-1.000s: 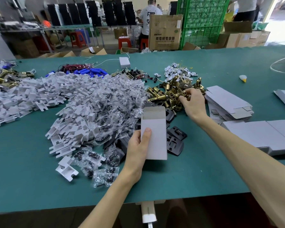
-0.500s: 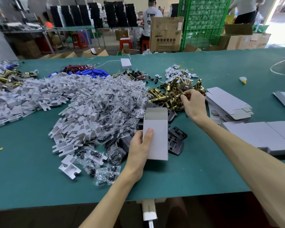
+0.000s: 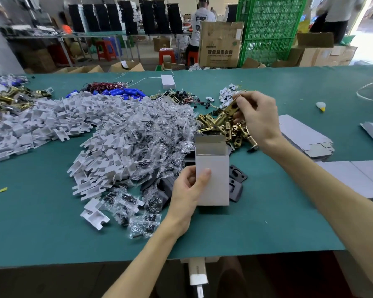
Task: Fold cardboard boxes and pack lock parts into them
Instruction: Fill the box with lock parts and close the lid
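Head view: am holding open box upright with left hand, thumb across front; right hand pinching brass latch above brass pile.

Left hand grips, thumb forward; right hand pinches, held higher.

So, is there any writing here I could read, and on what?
"铝电解电容器", as far as it reads: brown carton behind the table.
Smaller print and white label on that carton: too blurred.
Print on the white shirt: too blurred.
White box in the left hand: no print shows.
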A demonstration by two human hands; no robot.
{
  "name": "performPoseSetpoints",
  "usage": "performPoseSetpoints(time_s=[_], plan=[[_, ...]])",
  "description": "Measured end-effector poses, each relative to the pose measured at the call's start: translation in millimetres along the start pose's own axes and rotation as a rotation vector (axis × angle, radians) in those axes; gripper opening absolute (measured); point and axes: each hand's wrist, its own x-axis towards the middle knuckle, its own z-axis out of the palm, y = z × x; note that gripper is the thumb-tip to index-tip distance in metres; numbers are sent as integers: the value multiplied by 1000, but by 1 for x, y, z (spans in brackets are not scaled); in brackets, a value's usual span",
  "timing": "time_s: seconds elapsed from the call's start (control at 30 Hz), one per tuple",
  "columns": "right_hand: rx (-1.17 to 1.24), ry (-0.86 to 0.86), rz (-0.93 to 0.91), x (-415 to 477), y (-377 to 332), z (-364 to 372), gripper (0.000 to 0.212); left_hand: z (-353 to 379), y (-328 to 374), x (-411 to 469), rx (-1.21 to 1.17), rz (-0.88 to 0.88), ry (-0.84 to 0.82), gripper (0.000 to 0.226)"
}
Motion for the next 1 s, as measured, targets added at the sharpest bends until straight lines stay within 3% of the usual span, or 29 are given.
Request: performPoseSetpoints(time_s=[0.23, 0.37, 0.67, 1.0], plan=[[-40, -208, -220, -44, -44, -18, 18, -1, 0, -2, 15, 32, -45, 32], [-124, -90, -405, -55, -56, -27, 19, 0, 2, -3, -7, 24, -56, 41], [-215, -222, -182, -63, -30, -18, 18, -2, 1, -3, -17, 35, -50, 39], [-299, -294, -233, -68, -32, -7, 15, -1, 2, -2, -19, 42, -67, 35]])
